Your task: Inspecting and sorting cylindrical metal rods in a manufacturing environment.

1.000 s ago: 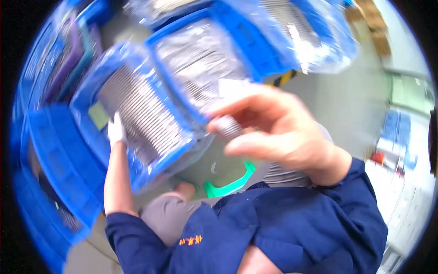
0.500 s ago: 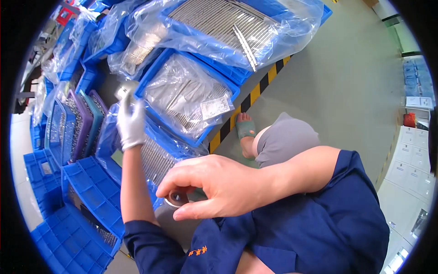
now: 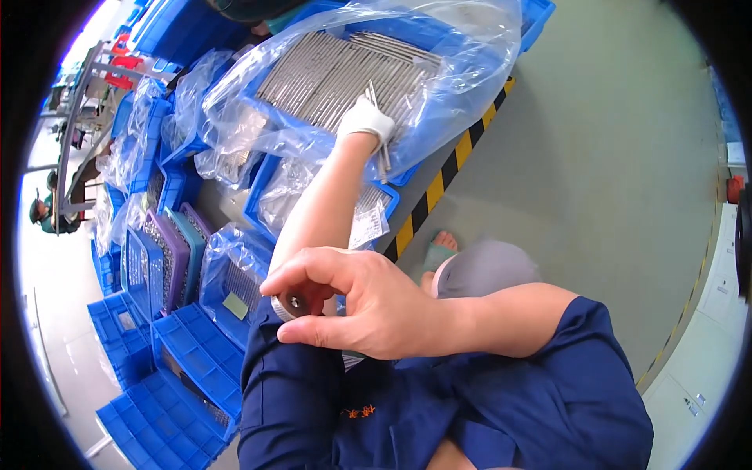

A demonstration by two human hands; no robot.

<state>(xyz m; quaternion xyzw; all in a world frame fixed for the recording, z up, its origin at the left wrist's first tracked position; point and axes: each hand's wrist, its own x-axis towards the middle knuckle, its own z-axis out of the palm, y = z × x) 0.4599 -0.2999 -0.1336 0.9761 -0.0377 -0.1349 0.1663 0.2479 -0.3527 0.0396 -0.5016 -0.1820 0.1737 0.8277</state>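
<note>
My left hand (image 3: pixel 365 122), in a white glove, is closed around a few thin metal rods (image 3: pixel 385 161) whose ends stick out above and below the fist. It is over a large blue crate lined with a clear plastic bag (image 3: pixel 458 86), where many similar rods (image 3: pixel 305 78) lie side by side. Bare and curled, my right hand (image 3: pixel 376 305) is close in front of my chest. Between its thumb and fingers sits a small round piece (image 3: pixel 294 303) with a silvery ridged rim and a dark centre; the fingers hide part of it.
More bagged blue crates stand below and left of the large one. Purple and teal baskets (image 3: pixel 176 258) hold small parts, and empty-looking blue crates (image 3: pixel 196 345) lie at the lower left. Yellow-black tape (image 3: pixel 439 188) edges the grey floor. A person (image 3: pixel 51 207) is at the far left.
My left hand has moved from beside the smaller crates up to the large one and taken hold of the rods lying there. The right hand still holds the round piece.
</note>
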